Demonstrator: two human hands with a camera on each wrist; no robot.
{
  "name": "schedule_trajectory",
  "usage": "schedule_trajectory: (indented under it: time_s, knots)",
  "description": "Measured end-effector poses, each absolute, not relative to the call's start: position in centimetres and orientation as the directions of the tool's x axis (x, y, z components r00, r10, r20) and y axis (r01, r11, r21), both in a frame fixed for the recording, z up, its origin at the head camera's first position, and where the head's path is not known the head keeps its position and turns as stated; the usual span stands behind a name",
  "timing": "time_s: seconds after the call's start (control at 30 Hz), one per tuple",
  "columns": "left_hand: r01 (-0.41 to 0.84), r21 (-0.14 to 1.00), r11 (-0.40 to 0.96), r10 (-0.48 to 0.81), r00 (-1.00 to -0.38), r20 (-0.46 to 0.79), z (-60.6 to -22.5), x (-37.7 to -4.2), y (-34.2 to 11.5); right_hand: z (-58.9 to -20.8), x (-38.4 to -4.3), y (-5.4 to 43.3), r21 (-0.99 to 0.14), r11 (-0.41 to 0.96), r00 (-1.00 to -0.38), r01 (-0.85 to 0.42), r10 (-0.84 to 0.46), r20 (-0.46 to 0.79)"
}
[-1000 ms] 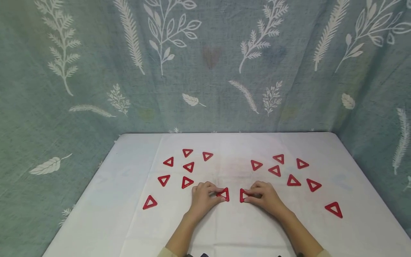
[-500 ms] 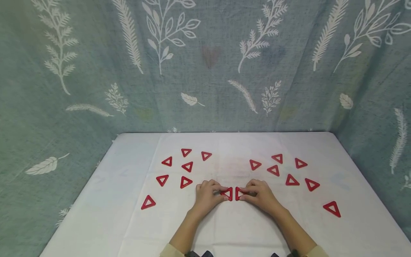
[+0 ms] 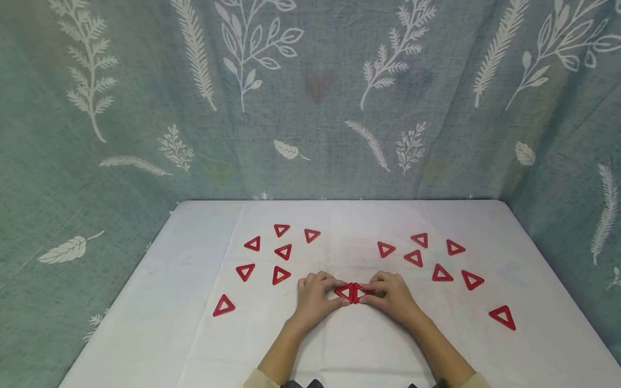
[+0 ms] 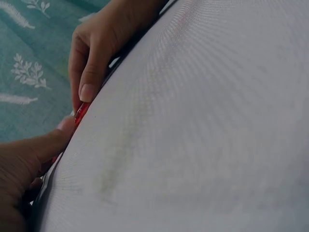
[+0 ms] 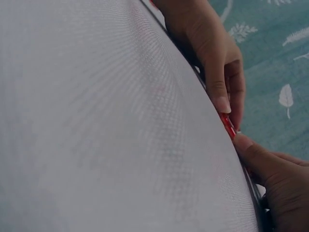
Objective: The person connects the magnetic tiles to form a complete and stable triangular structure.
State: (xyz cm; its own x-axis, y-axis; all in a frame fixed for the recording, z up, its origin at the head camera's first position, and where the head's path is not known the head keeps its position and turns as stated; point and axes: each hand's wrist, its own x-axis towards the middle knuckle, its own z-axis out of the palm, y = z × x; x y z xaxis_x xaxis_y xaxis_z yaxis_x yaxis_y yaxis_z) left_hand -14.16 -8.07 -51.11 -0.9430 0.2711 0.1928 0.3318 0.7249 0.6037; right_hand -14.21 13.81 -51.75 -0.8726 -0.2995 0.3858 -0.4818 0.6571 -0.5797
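Note:
Two red triangle frames meet edge to edge in the middle of the head view, flat sides together and tips pointing outward. With thumb and fingers, my left hand (image 3: 314, 296) pinches the left triangle frame (image 3: 351, 294) at its tip end. The right triangle frame (image 3: 357, 294) is pinched the same way by my right hand (image 3: 394, 296). Both pieces lie at the white tabletop. In the left wrist view only a thin red strip (image 4: 81, 114) shows between the fingertips. A similar red sliver (image 5: 228, 126) appears in the right wrist view.
Several loose red triangle frames lie scattered left, one nearest being a triangle (image 3: 281, 275). More lie to the right, including a triangle (image 3: 442, 272) and a far-right triangle (image 3: 504, 317). Behind the white table (image 3: 388, 355) hangs a green leaf-patterned cloth (image 3: 310, 161).
Both hands have moved inward, sliding their triangle frames toward each other. The gap between the two pieces has closed. The scattered triangles have stayed in place.

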Motion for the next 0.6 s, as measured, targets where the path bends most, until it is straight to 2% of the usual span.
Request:
schedule_trajectory:
  time_s: [0.23,0.5,0.6]
  knots:
    - [0.34,0.551,0.762,0.256,-0.94,0.226,-51.51,-13.96,-7.95,-52.19,-14.17,13.66,-0.566,0.676,-0.877,-0.471,-0.289,0.384]
    - [0.353,0.549,0.758,0.249,-0.934,0.257,-51.37,-13.77,-8.05,-51.6,-13.56,14.14,-0.709,0.593,-0.924,-0.382,-0.225,0.309]
    - [0.35,0.566,0.746,0.249,-0.936,0.25,-51.42,-13.78,-7.99,-51.39,-13.41,14.6,-0.73,0.574,-0.928,-0.372,-0.219,0.301]
